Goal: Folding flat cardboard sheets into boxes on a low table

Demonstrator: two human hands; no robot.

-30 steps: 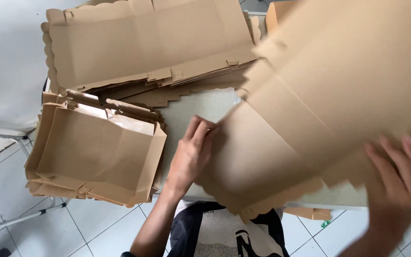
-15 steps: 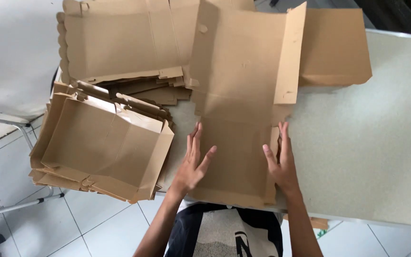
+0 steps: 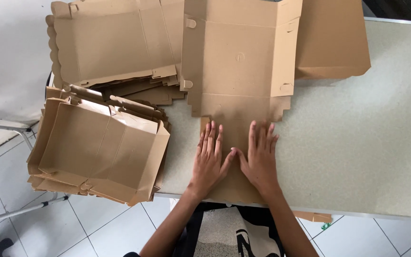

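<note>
Spread across a pale speckled desk [image 3: 357, 133], with white floor tiles [image 3: 5, 190] showing at the lower left. Lying flat in the middle: one unfolded brown cardboard box blank [image 3: 236, 66], creased into panels, narrow side flaps standing slightly up along left and right edges, small locking tabs at the corners, near end reaching to the desk's front edge beneath the hands. Compared with half a second ago: pulled closer and squared up, the right side flap now lower and less raised, the hands shifted from the blank's outer edges to its centre. Compared with a second ago: no longer lifted and tilted in the air, now down on the desk. Under its far right corner, another flat cardboard sheet [image 3: 334, 43]. To the far left, a stack of flat blanks [image 3: 110, 43] with scalloped edges, unchanged. Nearer on the left, hanging over the desk edge, a pile of folded open trays [image 3: 96, 152], nested one inside another, also unchanged. Left hand [image 3: 209, 159] pressed palm down on the near panel of the blank, fingers straight and together, grip open, nothing clasped. Right hand [image 3: 260, 157] just beside it, likewise flat with fingers slightly spread, grip open, thumbs nearly touching. Below the desk edge, a small cardboard scrap [image 3: 312, 217].
</note>
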